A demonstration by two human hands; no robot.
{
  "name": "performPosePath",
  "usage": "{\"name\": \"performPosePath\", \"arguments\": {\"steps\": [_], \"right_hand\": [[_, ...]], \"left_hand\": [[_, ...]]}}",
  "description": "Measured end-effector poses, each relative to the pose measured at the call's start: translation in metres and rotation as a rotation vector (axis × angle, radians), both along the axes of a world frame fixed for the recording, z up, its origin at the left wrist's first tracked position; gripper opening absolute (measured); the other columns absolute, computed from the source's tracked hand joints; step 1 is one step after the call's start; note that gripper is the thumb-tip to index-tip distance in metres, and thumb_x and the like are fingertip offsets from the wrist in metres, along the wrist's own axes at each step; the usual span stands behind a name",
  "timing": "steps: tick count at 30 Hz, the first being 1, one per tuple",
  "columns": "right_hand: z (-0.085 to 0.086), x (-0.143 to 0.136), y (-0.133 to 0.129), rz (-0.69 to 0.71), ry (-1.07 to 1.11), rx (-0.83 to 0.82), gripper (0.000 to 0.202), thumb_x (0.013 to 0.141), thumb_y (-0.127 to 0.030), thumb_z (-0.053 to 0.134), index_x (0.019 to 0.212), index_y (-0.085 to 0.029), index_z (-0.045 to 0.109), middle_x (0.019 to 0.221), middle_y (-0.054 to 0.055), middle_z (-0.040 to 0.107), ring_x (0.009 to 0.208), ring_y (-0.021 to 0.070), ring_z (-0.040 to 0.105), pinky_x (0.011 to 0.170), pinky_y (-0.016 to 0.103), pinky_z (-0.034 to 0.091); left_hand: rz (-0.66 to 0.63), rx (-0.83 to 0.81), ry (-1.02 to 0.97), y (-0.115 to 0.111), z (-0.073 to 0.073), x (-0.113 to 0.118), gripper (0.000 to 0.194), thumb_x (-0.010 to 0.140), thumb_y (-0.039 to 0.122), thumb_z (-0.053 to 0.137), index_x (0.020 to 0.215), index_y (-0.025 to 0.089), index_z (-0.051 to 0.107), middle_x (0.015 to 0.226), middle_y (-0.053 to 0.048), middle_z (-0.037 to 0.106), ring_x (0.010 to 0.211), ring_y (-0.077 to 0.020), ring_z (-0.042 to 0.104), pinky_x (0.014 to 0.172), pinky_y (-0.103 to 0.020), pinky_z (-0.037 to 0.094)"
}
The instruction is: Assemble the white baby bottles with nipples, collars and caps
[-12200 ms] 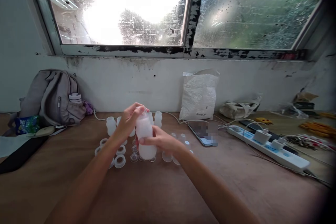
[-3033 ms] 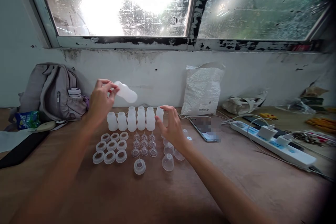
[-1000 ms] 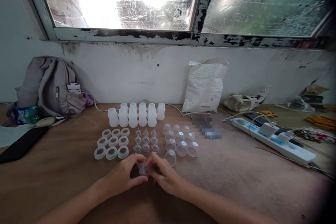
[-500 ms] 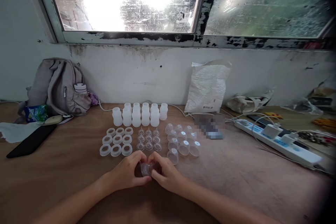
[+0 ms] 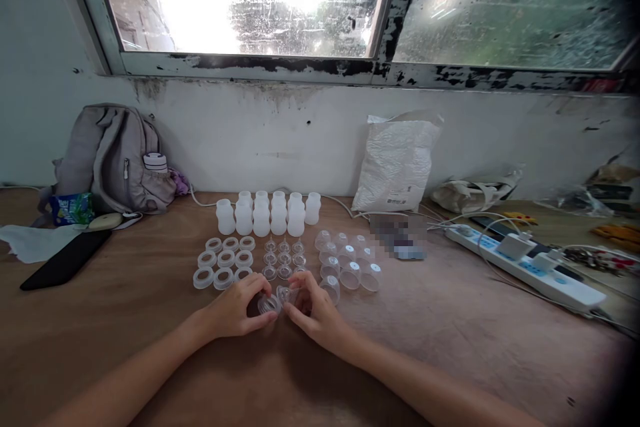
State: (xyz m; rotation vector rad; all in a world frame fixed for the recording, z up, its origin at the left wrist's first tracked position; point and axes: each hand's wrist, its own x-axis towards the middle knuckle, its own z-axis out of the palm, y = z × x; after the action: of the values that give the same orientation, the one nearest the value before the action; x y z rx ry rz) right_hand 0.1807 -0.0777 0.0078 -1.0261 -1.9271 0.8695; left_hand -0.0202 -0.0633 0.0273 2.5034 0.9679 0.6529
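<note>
My left hand pinches a clear threaded screw ring between thumb and fingers, tilted towards me. In my right hand is a clear bottle teat, held sideways with its wide base close to the ring. Whether the two parts touch I cannot tell. Just beyond my hands lie rows of screw rings on the left, partly covered by my left hand. Clear teats stand in the middle. Transparent dome caps are set out on the right, close to my right hand.
Several frosted white bottles stand behind the parts. At the left are a grey backpack and a black flat case. A white plastic package leans on the wall. A power strip with cables lies to the right.
My hands have moved slightly up and apart. The ring and teat, earlier close together and largely covered by my fingers, now show as two separate pieces, one in each hand.
</note>
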Motion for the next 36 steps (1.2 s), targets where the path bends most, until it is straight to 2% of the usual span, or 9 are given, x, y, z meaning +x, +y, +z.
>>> {"name": "performPosePath", "arguments": {"steps": [4, 7, 12, 16, 22, 26, 29, 31, 36], "right_hand": [[-0.002, -0.002, 0.003, -0.004, -0.079, 0.005, 0.02, 0.074, -0.017, 0.051, 0.094, -0.019, 0.046, 0.07, -0.003, 0.049, 0.055, 0.0083, 0.044, 0.053, 0.02, 0.038], [-0.005, -0.006, 0.008, -0.014, -0.155, 0.091, 0.018, 0.074, -0.014, 0.051, 0.091, -0.019, 0.05, 0.074, 0.0, 0.051, 0.062, 0.0102, 0.046, 0.059, 0.022, 0.039], [-0.014, -0.017, 0.018, -0.038, -0.307, 0.203, 0.023, 0.075, -0.011, 0.047, 0.097, -0.018, 0.051, 0.092, 0.006, 0.052, 0.075, 0.0143, 0.051, 0.068, 0.026, 0.042], [-0.02, -0.023, 0.022, -0.073, -0.394, 0.25, 0.031, 0.079, -0.015, 0.044, 0.109, -0.018, 0.045, 0.103, 0.009, 0.051, 0.084, 0.0175, 0.054, 0.072, 0.028, 0.042], [-0.015, -0.026, 0.018, -0.104, -0.471, 0.281, 0.03, 0.083, -0.019, 0.042, 0.113, -0.017, 0.041, 0.101, 0.008, 0.056, 0.083, 0.0169, 0.056, 0.071, 0.026, 0.042], [-0.006, -0.02, 0.009, -0.096, -0.502, 0.408, 0.027, 0.087, -0.022, 0.036, 0.112, -0.017, 0.042, 0.103, 0.009, 0.056, 0.083, 0.0164, 0.057, 0.068, 0.025, 0.041], [-0.003, -0.008, -0.002, -0.046, -0.582, 0.503, 0.024, 0.088, -0.021, 0.032, 0.104, -0.017, 0.049, 0.095, 0.008, 0.059, 0.076, 0.0146, 0.057, 0.062, 0.022, 0.039], [-0.003, 0.002, -0.007, -0.042, -0.631, 0.514, 0.022, 0.088, -0.021, 0.032, 0.097, -0.017, 0.052, 0.087, 0.007, 0.061, 0.07, 0.0131, 0.057, 0.058, 0.021, 0.037], [-0.007, 0.026, -0.014, -0.166, -0.693, 0.45, 0.025, 0.088, -0.022, 0.031, 0.089, -0.016, 0.054, 0.075, 0.006, 0.064, 0.064, 0.0138, 0.059, 0.055, 0.021, 0.033]], "left_hand": [[-0.063, 0.072, 0.054, 0.0, 0.002, -0.007, 0.013, 0.077, 0.029, 0.049, 0.083, 0.018, 0.05, 0.088, -0.005, 0.054, 0.081, -0.017, 0.05, 0.073, -0.029, 0.042], [-0.039, 0.099, 0.041, -0.005, 0.005, -0.021, 0.011, 0.079, 0.027, 0.048, 0.084, 0.019, 0.052, 0.098, -0.007, 0.054, 0.089, -0.0172, 0.052, 0.078, -0.029, 0.042], [0.108, 0.121, 0.074, -0.023, 0.005, -0.061, 0.008, 0.08, 0.027, 0.048, 0.081, 0.02, 0.051, 0.106, -0.007, 0.054, 0.095, -0.0176, 0.052, 0.081, -0.029, 0.043], [0.283, 0.156, 0.105, -0.034, -0.003, -0.088, 0.012, 0.081, 0.031, 0.047, 0.082, 0.02, 0.05, 0.102, -0.007, 0.056, 0.096, -0.0183, 0.053, 0.082, -0.029, 0.043], [0.433, 0.262, 0.115, -0.035, -0.018, -0.108, 0.017, 0.08, 0.037, 0.046, 0.08, 0.02, 0.048, 0.097, -0.006, 0.058, 0.092, -0.0207, 0.055, 0.079, -0.033, 0.044], [0.48, 0.316, 0.148, -0.033, -0.022, -0.115, 0.02, 0.079, 0.04, 0.047, 0.083, 0.02, 0.049, 0.104, -0.007, 0.054, 0.097, -0.0225, 0.053, 0.08, -0.035, 0.044], [0.528, 0.408, 0.106, -0.03, -0.02, -0.11, 0.021, 0.078, 0.039, 0.048, 0.088, 0.02, 0.049, 0.107, -0.008, 0.051, 0.099, -0.0232, 0.052, 0.082, -0.037, 0.042], [0.508, 0.453, 0.074, -0.024, -0.013, -0.098, 0.02, 0.079, 0.035, 0.048, 0.091, 0.02, 0.049, 0.107, -0.008, 0.05, 0.101, -0.023, 0.051, 0.085, -0.037, 0.041], [0.375, 0.534, -0.012, 0.0, 0.007, -0.03, 0.015, 0.08, 0.028, 0.046, 0.093, 0.019, 0.049, 0.101, -0.007, 0.054, 0.102, -0.0216, 0.049, 0.087, -0.036, 0.039]]}}
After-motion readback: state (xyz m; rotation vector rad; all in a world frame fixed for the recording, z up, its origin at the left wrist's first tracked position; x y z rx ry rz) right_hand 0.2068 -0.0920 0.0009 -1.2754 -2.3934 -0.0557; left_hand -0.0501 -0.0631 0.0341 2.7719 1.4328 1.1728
